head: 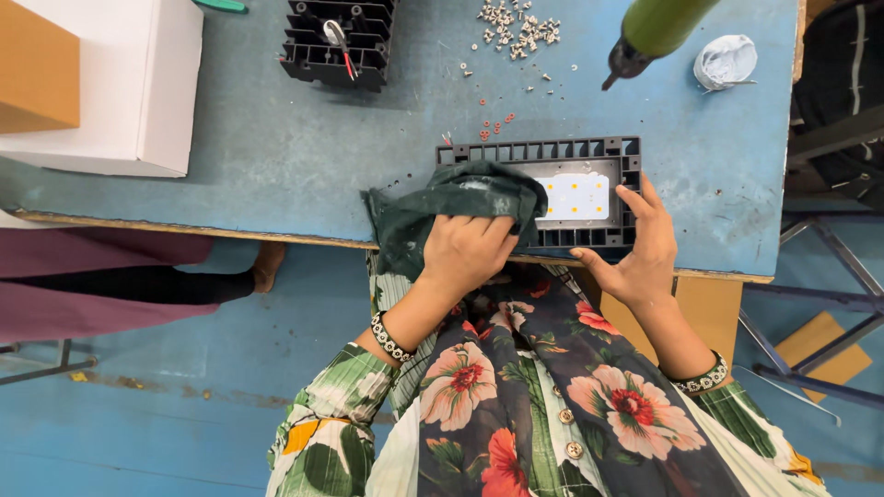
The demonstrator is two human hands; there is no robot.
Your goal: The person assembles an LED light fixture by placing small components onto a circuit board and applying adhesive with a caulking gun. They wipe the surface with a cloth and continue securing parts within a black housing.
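**Cloth on the lamp housing, both hands at the counter's near edge**

Here the left hand (465, 250) presses a dark green cloth (451, 207) onto the left part of a black ribbed lamp housing (589, 152) — its fingers are curled down and closed on the bunched cloth, knuckles toward the camera. The cloth covers the housing's left end and hangs a little over the front edge of the blue counter (276, 156). The right hand (635, 248) steadies the housing from the right: its fingers are spread and lie flat on the frame beside the white panel (573, 196) with yellow dots, the thumb hooked along the near rim, so this grip is open-fingered and braced against the housing rather than wrapped around it.

The housing lies flat at the counter's near edge, right in front of the person, who wears a flowered top and a beaded bracelet on each wrist.

Farther back — a second black housing (336, 46) with a red wire, a scatter of small screws (520, 32) and red washers (495, 127), a green tube (654, 32) tilted nozzle-down, a crumpled white rag (726, 60), and a white box (138, 87) at the left.
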